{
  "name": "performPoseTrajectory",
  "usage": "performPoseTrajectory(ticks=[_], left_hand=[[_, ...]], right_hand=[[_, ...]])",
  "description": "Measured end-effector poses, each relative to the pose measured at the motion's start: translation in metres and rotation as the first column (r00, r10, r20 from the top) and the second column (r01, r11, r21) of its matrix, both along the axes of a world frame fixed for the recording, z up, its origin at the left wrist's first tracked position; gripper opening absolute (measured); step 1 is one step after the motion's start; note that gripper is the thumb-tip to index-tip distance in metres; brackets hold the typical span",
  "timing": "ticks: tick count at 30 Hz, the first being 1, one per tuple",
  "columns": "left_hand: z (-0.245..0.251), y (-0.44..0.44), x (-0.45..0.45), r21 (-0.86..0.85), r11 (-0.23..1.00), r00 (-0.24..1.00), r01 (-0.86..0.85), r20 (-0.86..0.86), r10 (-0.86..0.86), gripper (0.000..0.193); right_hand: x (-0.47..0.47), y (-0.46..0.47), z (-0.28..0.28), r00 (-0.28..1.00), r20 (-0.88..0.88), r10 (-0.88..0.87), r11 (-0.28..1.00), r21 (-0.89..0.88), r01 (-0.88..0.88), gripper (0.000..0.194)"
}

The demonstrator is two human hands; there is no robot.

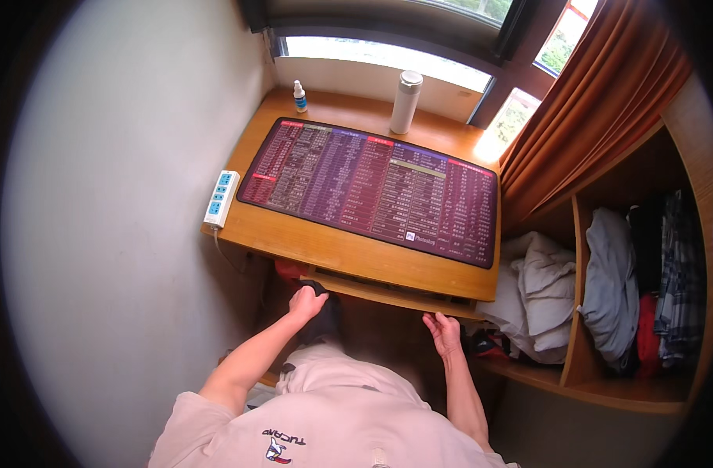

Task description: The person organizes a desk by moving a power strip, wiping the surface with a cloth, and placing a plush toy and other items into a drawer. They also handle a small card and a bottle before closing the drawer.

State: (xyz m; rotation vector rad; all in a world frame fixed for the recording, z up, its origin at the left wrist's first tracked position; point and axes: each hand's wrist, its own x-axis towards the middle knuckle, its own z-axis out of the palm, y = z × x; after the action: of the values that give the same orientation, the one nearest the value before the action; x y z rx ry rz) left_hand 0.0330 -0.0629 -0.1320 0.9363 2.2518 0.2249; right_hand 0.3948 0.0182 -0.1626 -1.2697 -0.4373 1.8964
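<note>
My left hand is closed around a bunched dark cloth, held at the left end of a drawer. This shallow wooden drawer stands slightly out from beneath the desktop, and only a narrow strip of its inside shows. At its right end, the fingertips of my right hand are at the drawer's front edge, fingers bent. Whether they grip the edge or just touch it is unclear. Above lies the wooden desk, largely covered by a dark printed desk mat.
A white power strip lies at the desk's left edge, its cord hanging down. Toward the window stand a small spray bottle and a white tumbler. On the right are an orange curtain and shelves holding bedding and folded clothes.
</note>
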Motion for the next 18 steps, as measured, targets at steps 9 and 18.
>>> performPoseTrajectory(ticks=[9,18], left_hand=[[-0.006,0.026,-0.004,0.021,1.0,1.0,0.002,-0.015,-0.002,0.05],[-0.012,0.042,-0.008,0.03,0.998,0.999,0.047,-0.021,-0.047,0.047]], right_hand=[[-0.012,0.024,-0.003,0.999,-0.034,-0.041,0.999,0.02,0.042,0.019],[-0.02,0.042,-0.012,0.998,0.022,-0.053,0.997,0.058,0.051,0.033]])
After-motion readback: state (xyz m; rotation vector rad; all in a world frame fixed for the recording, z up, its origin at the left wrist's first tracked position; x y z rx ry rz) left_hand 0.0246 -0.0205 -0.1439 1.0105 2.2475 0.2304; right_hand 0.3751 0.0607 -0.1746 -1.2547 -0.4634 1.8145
